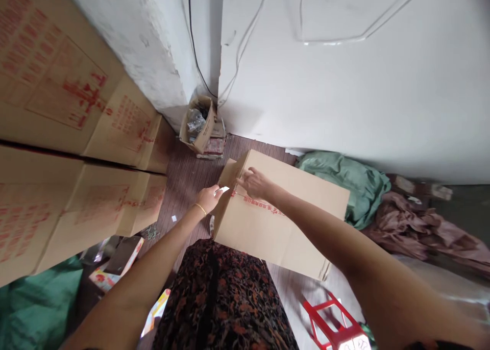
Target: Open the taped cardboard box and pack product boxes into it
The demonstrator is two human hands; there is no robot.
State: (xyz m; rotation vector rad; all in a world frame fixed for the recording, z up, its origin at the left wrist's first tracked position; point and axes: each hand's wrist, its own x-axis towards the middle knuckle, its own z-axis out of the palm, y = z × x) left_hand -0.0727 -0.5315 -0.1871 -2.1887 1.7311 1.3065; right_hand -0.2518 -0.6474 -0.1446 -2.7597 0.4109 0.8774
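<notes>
A large closed cardboard box (252, 230) with red printing along its top seam lies in front of me. My left hand (209, 199), a thin gold band at its wrist, is beside the box's left end, its fingers closed on a small white slip (222, 190) that looks like paper or a label. Over the box's top, close to that same edge, is my right hand (255, 184). Its fingers are bent and partly spread near the seam, with nothing visible in them. A cardboard flap (227, 171) sticks out at the box's left end.
Tall stacked cartons (99, 120) stand on the left. By the wall is a small open carton (206, 133) with plastic inside. A green sack (344, 179) and brownish cloth (417, 222) lie right of the box. A red stool (337, 327) stands at lower right.
</notes>
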